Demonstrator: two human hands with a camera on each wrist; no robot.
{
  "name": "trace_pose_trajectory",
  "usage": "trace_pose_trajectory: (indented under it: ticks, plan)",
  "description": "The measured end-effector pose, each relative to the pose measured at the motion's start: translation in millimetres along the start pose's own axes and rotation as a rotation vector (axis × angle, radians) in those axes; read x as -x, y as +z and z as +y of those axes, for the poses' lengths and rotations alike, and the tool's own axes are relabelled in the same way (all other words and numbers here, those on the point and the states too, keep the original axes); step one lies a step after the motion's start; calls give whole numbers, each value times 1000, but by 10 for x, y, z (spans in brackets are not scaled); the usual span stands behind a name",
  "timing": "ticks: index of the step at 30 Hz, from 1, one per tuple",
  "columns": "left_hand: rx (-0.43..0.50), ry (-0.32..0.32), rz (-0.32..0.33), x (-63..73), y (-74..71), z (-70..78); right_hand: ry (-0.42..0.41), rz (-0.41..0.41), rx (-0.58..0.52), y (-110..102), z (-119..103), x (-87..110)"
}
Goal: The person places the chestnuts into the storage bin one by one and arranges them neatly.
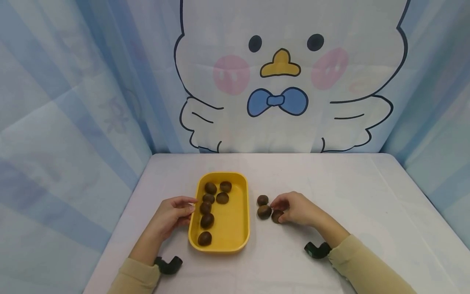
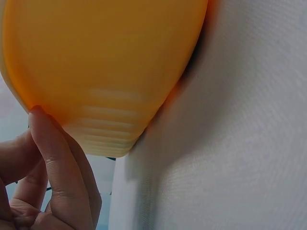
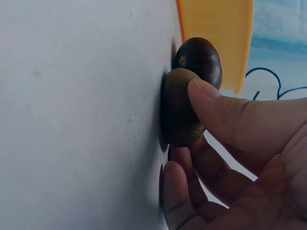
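My right hand (image 1: 298,208) is at the right of the tray, its thumb and fingers pinching a brown chestnut (image 3: 180,108) low at the tabletop. Against it sits a second, darker chestnut (image 3: 199,62), the larger one (image 1: 264,212) in the head view. Just behind lies a smaller chestnut (image 1: 262,200). The fingertips of my left hand (image 1: 172,214) touch the left rim of a yellow tray (image 1: 231,222) from outside. Inside that tray several chestnuts (image 1: 207,221) lie, mostly along its left side. The left wrist view shows only the tray's outer wall (image 2: 110,57) and those fingers.
A white cloth covers the table (image 1: 352,188), which runs back to a curtain (image 1: 279,130) printed with a cartoon bird. Blue and white curtains also hang on both sides. Black wrist devices (image 1: 169,265) sit by the beige sleeves (image 1: 367,261).
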State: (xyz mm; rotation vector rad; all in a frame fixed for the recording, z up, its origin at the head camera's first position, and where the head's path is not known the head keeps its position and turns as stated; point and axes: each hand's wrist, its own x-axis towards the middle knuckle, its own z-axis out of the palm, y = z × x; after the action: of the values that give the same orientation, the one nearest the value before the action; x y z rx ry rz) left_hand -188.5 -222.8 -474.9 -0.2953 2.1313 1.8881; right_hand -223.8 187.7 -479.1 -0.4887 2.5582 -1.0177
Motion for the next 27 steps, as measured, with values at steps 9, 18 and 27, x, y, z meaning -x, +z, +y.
trace_pose_trajectory:
  ticks: [9, 18, 27]
  plan:
    - [-7, -4, 5, 8, -5, 12, 38, 37, 15, -60, -4, 48]
    - [1, -8, 4, -19, -3, -7, 29, 53, 28, -98, 46, 51]
    - [1, 3, -4, -20, -10, -15, 8, 55, -75, -182, -13, 33]
